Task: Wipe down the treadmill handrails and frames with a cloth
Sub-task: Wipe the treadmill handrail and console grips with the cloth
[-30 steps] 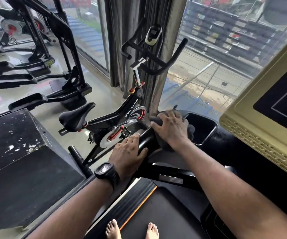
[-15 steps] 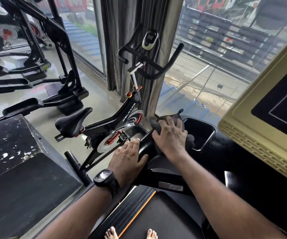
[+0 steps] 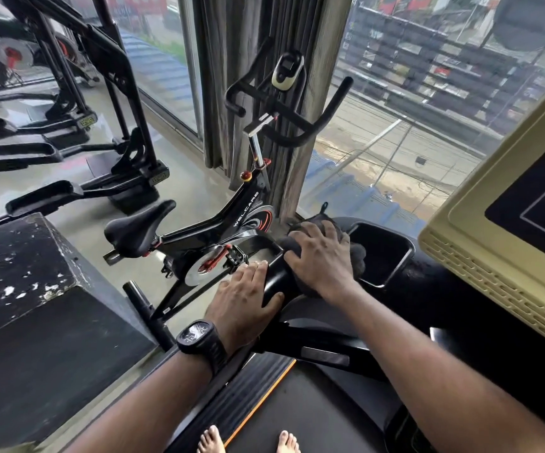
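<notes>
Gym window beyond; handrail (image 3: 276,277) is running near-to-far. Right hand (image 3: 323,259) is clutching cloth (image 3: 358,256) atop it, left hand (image 3: 243,300) lying flat; placement unchanged.

The right hand (image 3: 321,256) has slid the cloth (image 3: 358,255) slightly down the handrail (image 3: 273,278).

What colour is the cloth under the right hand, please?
Dark grey; the head view shows the cloth under the right hand.
</notes>
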A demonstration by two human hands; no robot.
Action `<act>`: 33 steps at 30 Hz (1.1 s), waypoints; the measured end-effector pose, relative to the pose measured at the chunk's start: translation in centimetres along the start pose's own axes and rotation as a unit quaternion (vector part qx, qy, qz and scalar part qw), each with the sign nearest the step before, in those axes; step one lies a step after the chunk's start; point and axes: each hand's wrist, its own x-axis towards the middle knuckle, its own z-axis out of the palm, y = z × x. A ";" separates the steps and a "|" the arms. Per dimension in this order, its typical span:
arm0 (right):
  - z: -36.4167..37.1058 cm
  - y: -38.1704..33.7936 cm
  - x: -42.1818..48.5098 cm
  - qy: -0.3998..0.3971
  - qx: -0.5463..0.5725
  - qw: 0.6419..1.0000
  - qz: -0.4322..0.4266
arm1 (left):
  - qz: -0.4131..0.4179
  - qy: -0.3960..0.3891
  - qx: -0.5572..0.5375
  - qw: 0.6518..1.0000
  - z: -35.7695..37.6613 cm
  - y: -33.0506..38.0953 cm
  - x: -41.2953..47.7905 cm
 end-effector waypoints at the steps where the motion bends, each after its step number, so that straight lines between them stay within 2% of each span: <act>1: -0.4 0.5 0.8 -0.011 -0.001 1.000 -0.026 | 0.000 -0.001 0.000 1.000 0.0 0.0 0.0; 3: -1.3 1.3 2.7 -0.038 -0.003 0.999 -0.029 | 0.002 -0.002 0.000 1.000 -0.1 0.0 0.0; 7: -1.9 1.7 3.9 -0.041 0.036 0.993 0.108 | 0.003 -0.001 -0.007 1.000 -0.2 0.1 -0.2; 9: -1.6 0.8 2.8 -0.042 0.026 0.988 0.146 | 0.007 0.001 -0.002 1.000 -0.2 0.1 -0.3; 11: -1.0 0.0 1.4 -0.034 0.004 0.992 0.124 | 0.008 0.005 0.007 1.000 -0.2 0.2 -0.4; 15: -1.0 0.7 2.1 -0.030 0.009 0.999 0.022 | 0.006 -0.001 0.003 1.000 -0.4 0.3 -0.4; 17: -1.6 1.2 3.7 -0.046 0.028 0.997 0.059 | 0.006 -0.007 -0.002 1.000 -0.3 0.2 -0.3; 20: -2.1 1.0 4.6 -0.048 0.067 0.982 0.170 | 0.004 -0.011 -0.010 1.000 -0.2 0.1 -0.4; 22: -2.0 -0.1 3.6 -0.045 0.043 0.979 0.195 | 0.006 -0.010 -0.013 1.000 -0.2 0.1 -0.3; 24: -1.4 -1.8 1.7 -0.023 -0.002 0.988 0.153 | 0.006 -0.005 -0.012 1.000 -0.2 0.1 -0.3; 27: -0.6 -2.4 0.9 -0.010 -0.043 0.999 0.027 | 0.005 -0.003 -0.015 1.000 -0.3 0.1 -0.3; 28: -0.8 -1.8 1.6 -0.028 -0.035 0.999 0.020 | 0.006 -0.004 -0.016 1.000 -0.4 0.1 -0.3; 30: -1.5 -0.4 2.8 -0.064 0.013 0.996 0.060 | 0.008 -0.007 -0.020 1.000 -0.4 0.1 -0.4; 33: -1.1 -0.3 1.5 -0.028 0.035 0.993 0.108 | 0.006 -0.010 -0.029 0.999 -0.5 0.1 -0.5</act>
